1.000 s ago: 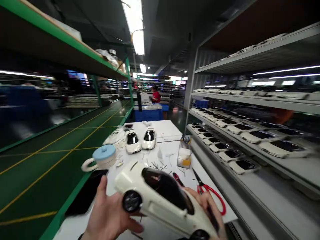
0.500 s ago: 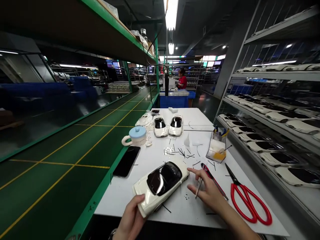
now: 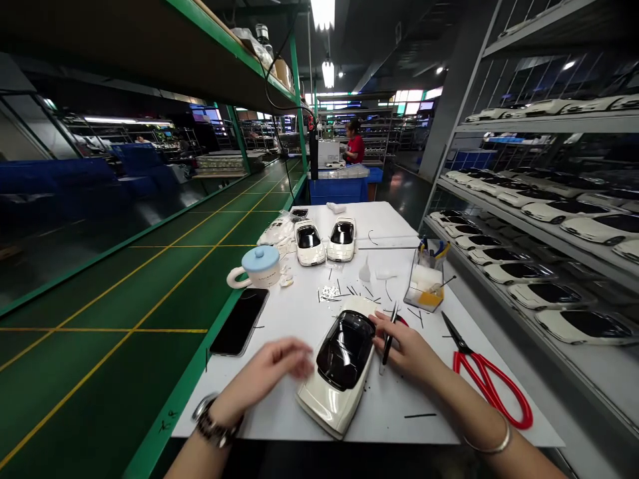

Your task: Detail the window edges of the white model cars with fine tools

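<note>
A white model car point(image 3: 347, 349) with a dark roof and windows sits on the white tabletop, angled toward me. My right hand point(image 3: 402, 342) touches its right side with the fingertips and keeps slim dark tweezers point(image 3: 388, 342) tucked between the fingers. Just left of the car, my left hand point(image 3: 279, 366) is raised off it with loosely bent fingers, blurred by motion, and nothing shows in them. A red-handled cutter point(image 3: 402, 320) lies mostly hidden behind my right hand. Short black strips point(image 3: 357, 291) lie scattered beyond the car.
Red-handled scissors point(image 3: 492, 386) lie at right, near a clear box point(image 3: 424, 286) of tools. A phone point(image 3: 239, 322) and a blue-lidded mug point(image 3: 259, 267) stand at left. Two more model cars point(image 3: 309, 245) sit behind. Racks of cars point(image 3: 544, 296) line the right; a person in red point(image 3: 355, 148) is farther off.
The car has come down onto the table and turned more lengthwise. My left hand has let go of it and moved left. My right hand has come against its side.
</note>
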### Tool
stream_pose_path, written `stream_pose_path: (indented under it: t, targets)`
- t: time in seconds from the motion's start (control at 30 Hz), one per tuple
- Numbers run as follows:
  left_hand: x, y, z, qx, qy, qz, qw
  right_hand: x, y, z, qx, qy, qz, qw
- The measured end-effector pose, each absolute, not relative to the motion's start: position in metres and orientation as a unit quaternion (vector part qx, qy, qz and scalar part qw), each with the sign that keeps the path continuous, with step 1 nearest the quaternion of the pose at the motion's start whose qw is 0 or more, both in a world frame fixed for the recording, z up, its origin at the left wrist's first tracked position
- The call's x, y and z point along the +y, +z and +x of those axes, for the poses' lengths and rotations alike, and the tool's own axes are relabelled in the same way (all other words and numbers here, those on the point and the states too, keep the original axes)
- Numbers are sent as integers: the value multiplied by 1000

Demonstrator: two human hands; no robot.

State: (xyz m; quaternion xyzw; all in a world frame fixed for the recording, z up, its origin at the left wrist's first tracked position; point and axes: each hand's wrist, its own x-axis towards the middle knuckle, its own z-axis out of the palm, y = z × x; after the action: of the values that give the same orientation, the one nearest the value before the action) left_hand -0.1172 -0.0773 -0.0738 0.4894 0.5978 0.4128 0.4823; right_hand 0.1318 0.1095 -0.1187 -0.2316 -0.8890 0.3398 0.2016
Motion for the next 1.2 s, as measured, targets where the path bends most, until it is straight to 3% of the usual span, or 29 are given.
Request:
stream_pose_path:
  t: [0.07, 0.1, 0.37, 0.73, 1.0, 1.1, 1.2]
  targets:
    - [-41, -77, -120, 654, 407, 563, 301, 107, -117, 131, -895, 335, -219, 197]
    - [-23, -81, -120, 647, 402, 585, 278, 106, -117, 131, -897, 332, -215, 196]
    - [31, -116, -124, 578, 370, 681, 257, 106, -122, 128, -894, 340, -196, 214]
    - [61, -83, -162, 570, 251, 717, 312, 114, -113, 140, -842, 470, -160, 212]
    - [27, -51, -117, 673, 296, 660, 158, 109, -120, 136, -806, 500, -186, 257]
    - [-2, -54, -75, 727, 182, 661, 35, 108, -120, 133, -782, 505, -202, 304]
    - [-15, -61, -44, 745, 150, 649, -37, 110, -115, 134, -737, 493, -231, 401]
